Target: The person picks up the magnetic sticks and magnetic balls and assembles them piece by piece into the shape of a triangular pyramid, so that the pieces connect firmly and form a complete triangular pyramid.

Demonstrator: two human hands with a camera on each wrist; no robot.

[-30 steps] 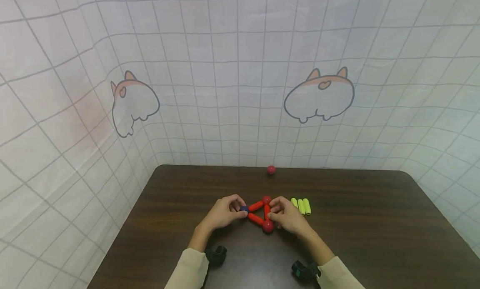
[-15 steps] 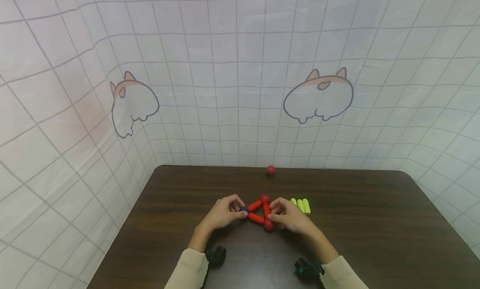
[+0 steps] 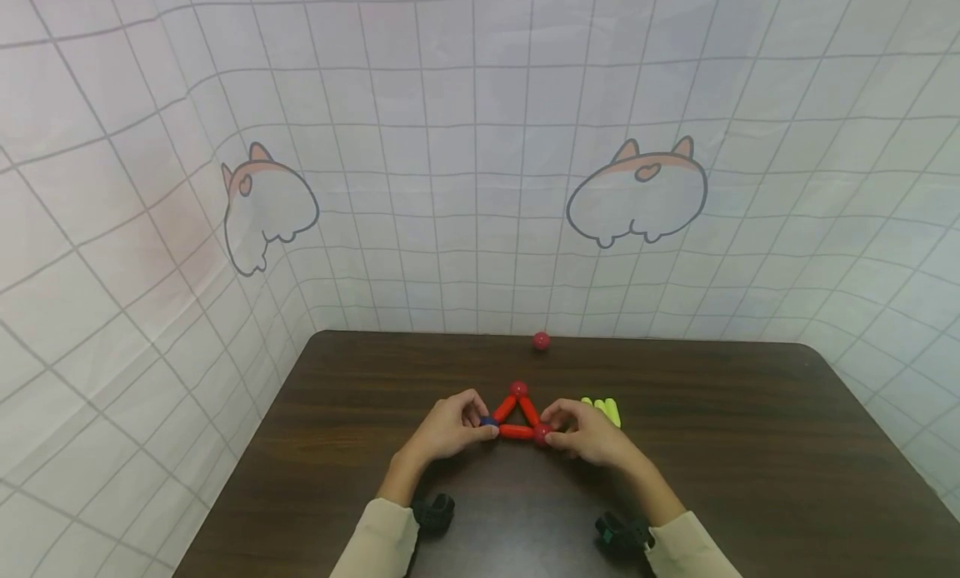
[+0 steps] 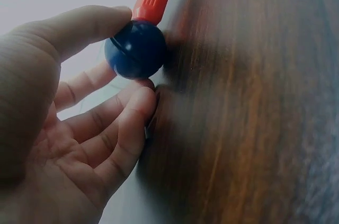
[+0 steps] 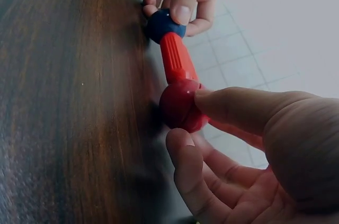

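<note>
Clearly, left hand pinches blue ball, right hand red ball, inside the surface's far edge. Tugging could detach the rod.

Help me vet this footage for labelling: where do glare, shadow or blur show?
Head view: a pale sheen on the table toward the bottom; left wrist: small highlight on the blue ball, washed-out upper left, table blurred lower right; right wrist: washed-out upper right, dark shadow beside the red ball.

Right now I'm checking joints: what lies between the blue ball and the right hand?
A red rod, then a red ball; the right wrist view shows both.
</note>
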